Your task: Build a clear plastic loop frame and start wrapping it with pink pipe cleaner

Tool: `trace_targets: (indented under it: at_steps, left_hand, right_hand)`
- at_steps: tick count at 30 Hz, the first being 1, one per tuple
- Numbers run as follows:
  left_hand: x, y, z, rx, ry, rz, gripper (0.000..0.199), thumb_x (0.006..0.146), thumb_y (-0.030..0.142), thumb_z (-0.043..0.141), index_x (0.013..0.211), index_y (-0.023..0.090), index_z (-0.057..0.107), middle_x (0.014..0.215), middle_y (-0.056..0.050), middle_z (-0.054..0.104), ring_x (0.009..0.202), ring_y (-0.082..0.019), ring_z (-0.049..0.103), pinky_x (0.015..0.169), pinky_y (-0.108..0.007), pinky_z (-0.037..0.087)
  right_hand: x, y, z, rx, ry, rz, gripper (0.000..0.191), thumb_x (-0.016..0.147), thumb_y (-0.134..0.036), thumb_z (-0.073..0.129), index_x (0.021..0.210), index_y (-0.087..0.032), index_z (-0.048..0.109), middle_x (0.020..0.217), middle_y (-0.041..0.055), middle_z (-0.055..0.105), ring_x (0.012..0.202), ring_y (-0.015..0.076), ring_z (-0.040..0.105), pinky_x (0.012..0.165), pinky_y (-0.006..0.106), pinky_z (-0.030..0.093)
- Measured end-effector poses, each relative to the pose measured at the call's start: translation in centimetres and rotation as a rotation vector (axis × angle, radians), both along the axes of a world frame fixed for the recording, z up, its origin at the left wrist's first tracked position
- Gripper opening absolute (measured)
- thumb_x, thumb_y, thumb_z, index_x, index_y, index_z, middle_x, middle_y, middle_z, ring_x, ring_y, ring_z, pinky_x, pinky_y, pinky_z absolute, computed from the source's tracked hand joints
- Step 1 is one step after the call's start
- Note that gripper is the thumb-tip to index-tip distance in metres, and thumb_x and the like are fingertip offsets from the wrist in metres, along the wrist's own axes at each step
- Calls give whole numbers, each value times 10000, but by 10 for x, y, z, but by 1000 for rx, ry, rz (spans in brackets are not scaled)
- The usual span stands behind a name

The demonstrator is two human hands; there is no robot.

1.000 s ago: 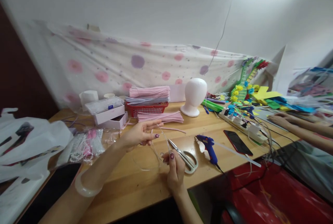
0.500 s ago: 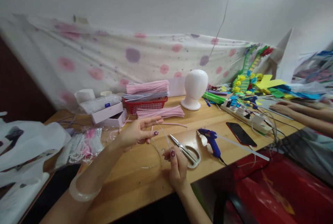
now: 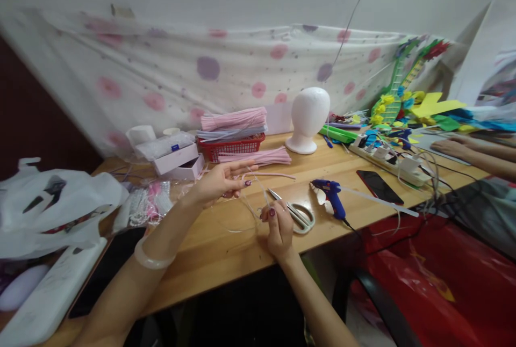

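Observation:
A thin, pale, see-through strand (image 3: pixel 261 188) runs between my two hands above the wooden table. My left hand (image 3: pixel 220 181) has its thumb pressed towards its bent fingers and the index finger stretched out, with the strand passing at its fingertips. Lower and to the right, my right hand (image 3: pixel 279 229) pinches the strand between thumb and fingers. Loose loops of it hang below the hands, close over the tabletop. Scissors (image 3: pixel 301 218) with pale handles lie just beyond my right hand, partly hidden by it. A pink pipe cleaner (image 3: pixel 278 175) lies behind the strand.
Pink pipe cleaners (image 3: pixel 258 157) lie before a red basket (image 3: pixel 231 149). A white foam head (image 3: pixel 309 113) stands behind. On the right are a blue glue gun (image 3: pixel 331 196), a phone (image 3: pixel 379 187), a power strip (image 3: pixel 407 170) and another person's hand (image 3: pixel 449 147). Bagged beads (image 3: pixel 151 202) lie left.
The view has tilted down, so the table items appear higher. Both hands remain on the strand, in much the same pose.

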State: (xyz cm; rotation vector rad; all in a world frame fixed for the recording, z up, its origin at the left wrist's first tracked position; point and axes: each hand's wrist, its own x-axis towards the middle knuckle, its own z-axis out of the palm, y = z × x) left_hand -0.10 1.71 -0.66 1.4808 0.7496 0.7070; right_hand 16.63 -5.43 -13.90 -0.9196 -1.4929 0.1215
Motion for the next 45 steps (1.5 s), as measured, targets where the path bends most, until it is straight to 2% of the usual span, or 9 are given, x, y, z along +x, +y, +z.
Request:
trace_targets:
  at_steps: [8,13,18,27,32,38,41,43,45]
  left_hand:
    - [1,-1,2,-8,-32,-7,625,709,162,770,1314,220,620,1424,-197,540,533,-4,467,435,-172,258]
    - [1,0,1,-35,-29,26,614,708,130,762,1303,194,624,1419,-196,545,699,-84,591,454,-171,269]
    - [0,0,3,-25,-31,21,573,717,112,740,1274,211,647,1404,-181,561,593,-31,504,459,-174,288]
    - [2,-4,5,3,24,-2,580,728,189,761,1291,187,619,1420,-193,537,652,-61,556,462,-179,297]
    - [5,-10,6,31,87,-23,595,749,259,760,1315,204,583,1474,-189,484,562,-18,502,457,-180,345]
    - [11,-14,7,16,122,-66,539,782,274,725,1303,257,589,1482,-139,485,474,20,434,430,-181,396]
    - [12,-16,8,2,149,-53,535,785,290,719,1307,281,598,1335,-86,609,471,0,440,419,-177,404]
    - [11,-18,8,-15,187,-55,549,800,324,708,1334,296,583,1028,-29,711,472,-28,447,429,-173,410]
    - [10,-20,7,-33,233,-50,557,822,357,687,1363,308,562,690,36,640,472,-56,451,446,-167,406]
  right_hand:
    - [-1,-1,-1,2,76,-54,332,1025,-285,324,783,-214,539,734,1,557,749,185,518,755,364,390]
    - [-3,3,-3,-16,299,-128,243,1026,-314,374,894,-215,553,815,2,568,784,171,549,765,337,421]
    - [-2,5,-3,-34,326,-202,283,1024,-357,395,802,-218,503,731,-18,517,705,159,512,721,316,407]
    - [-4,4,-2,-72,257,-165,354,1039,-359,338,758,-217,498,705,-15,477,680,157,480,673,310,380]
    - [-6,1,3,-15,374,-94,304,1039,-325,341,797,-221,493,749,-10,483,722,159,498,704,316,402]
    - [-5,-3,-1,-52,416,-30,257,1029,-261,365,824,-221,515,775,-10,504,737,154,503,711,312,394]
    - [-4,-6,-2,-66,421,26,257,1023,-268,370,818,-219,517,758,-6,510,727,161,504,691,319,383]
    - [-4,-8,-3,-70,432,54,258,1021,-283,370,824,-217,523,746,-5,510,717,164,507,682,325,377]
    - [-4,-9,-2,-73,440,58,259,1018,-287,371,827,-215,530,736,-5,510,701,163,507,674,330,377]
